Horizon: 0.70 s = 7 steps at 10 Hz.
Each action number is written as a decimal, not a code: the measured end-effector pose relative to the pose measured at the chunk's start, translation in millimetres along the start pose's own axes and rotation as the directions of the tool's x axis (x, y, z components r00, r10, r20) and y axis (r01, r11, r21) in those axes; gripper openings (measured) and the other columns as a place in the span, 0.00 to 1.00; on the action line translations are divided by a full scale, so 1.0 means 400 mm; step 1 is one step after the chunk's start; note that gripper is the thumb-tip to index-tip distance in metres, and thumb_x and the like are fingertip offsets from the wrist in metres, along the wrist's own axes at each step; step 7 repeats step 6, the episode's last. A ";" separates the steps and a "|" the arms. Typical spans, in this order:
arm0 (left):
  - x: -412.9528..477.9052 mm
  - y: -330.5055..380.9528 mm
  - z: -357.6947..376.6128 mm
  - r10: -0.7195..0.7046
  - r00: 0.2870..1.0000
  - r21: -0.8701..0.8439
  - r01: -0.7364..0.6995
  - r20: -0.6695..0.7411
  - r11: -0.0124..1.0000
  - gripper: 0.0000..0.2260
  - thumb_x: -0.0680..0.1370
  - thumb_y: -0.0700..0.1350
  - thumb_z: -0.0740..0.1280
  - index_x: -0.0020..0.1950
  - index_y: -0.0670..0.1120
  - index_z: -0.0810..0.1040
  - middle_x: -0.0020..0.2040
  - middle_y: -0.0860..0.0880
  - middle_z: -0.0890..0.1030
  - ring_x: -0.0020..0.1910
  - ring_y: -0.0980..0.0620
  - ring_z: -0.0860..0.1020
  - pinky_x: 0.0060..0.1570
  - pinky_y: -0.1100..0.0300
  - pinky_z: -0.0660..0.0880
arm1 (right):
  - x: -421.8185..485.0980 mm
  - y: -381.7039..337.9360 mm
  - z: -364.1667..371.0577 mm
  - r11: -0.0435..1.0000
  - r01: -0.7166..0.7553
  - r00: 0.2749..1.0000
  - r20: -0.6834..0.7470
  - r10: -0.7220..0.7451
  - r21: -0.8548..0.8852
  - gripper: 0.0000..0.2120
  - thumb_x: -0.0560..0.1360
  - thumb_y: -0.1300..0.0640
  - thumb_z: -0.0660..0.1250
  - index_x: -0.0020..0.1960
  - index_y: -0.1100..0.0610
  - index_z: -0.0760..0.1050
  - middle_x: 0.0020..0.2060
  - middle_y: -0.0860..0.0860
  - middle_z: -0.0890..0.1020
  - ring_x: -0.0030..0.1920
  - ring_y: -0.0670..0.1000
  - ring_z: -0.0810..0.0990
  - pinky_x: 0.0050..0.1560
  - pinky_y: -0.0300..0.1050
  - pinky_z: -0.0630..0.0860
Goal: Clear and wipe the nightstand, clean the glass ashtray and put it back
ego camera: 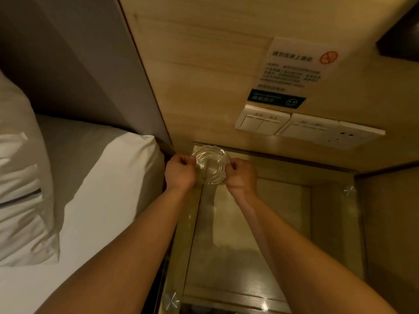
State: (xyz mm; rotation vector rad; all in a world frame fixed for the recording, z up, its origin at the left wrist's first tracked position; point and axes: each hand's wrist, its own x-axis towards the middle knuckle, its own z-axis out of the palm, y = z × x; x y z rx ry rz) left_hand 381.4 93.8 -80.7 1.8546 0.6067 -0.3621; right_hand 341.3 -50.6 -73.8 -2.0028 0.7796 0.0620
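While my left hand (180, 172) and right hand (241, 175) pinch opposite rims of the glass ashtray (211, 164), it sits at the nightstand's (326, 214) far left corner, near the wall; whether it touches the top I cannot tell. Nightstand top bare and ashtray clear: judged nearly finished, only setting down and letting go left.

Clear round glass ashtray (211, 164) at the glass-topped nightstand's (244, 245) far-left corner.

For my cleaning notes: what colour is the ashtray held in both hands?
The ashtray is clear, colourless glass with a ribbed pattern, seen in the head view.
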 end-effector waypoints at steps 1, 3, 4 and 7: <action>0.001 0.001 0.007 -0.002 1.000 0.042 0.002 0.000 0.999 0.07 0.82 0.46 0.70 0.46 0.46 0.81 0.45 0.46 0.84 0.50 0.41 0.83 0.55 0.46 0.80 | 0.002 0.007 -0.004 0.999 0.018 1.000 -0.012 -0.018 -0.035 0.11 0.77 0.65 0.64 0.39 0.66 0.81 0.34 0.64 0.82 0.34 0.52 0.75 0.36 0.53 0.75; -0.002 0.006 0.005 0.007 1.000 0.111 -0.005 -0.019 0.994 0.08 0.83 0.47 0.70 0.49 0.43 0.82 0.49 0.42 0.86 0.52 0.40 0.83 0.57 0.45 0.81 | 0.013 0.008 -0.001 0.997 0.025 1.000 0.000 -0.025 -0.071 0.11 0.78 0.64 0.65 0.39 0.65 0.82 0.33 0.61 0.82 0.34 0.54 0.77 0.36 0.51 0.72; -0.004 0.010 0.005 0.000 1.000 0.125 0.000 -0.001 0.992 0.08 0.83 0.48 0.69 0.51 0.43 0.82 0.52 0.41 0.85 0.54 0.40 0.83 0.59 0.45 0.80 | 0.010 0.010 0.000 0.997 0.024 1.000 -0.005 -0.025 -0.070 0.10 0.78 0.63 0.66 0.42 0.66 0.82 0.37 0.63 0.84 0.40 0.60 0.83 0.41 0.54 0.76; -0.080 0.040 -0.055 0.054 0.998 0.177 -0.060 0.037 0.982 0.15 0.84 0.53 0.67 0.60 0.41 0.81 0.55 0.42 0.85 0.57 0.40 0.82 0.56 0.50 0.77 | -0.054 -0.012 -0.049 0.999 0.025 0.999 -0.047 -0.026 -0.025 0.09 0.79 0.58 0.66 0.43 0.60 0.82 0.39 0.56 0.85 0.42 0.58 0.83 0.40 0.49 0.77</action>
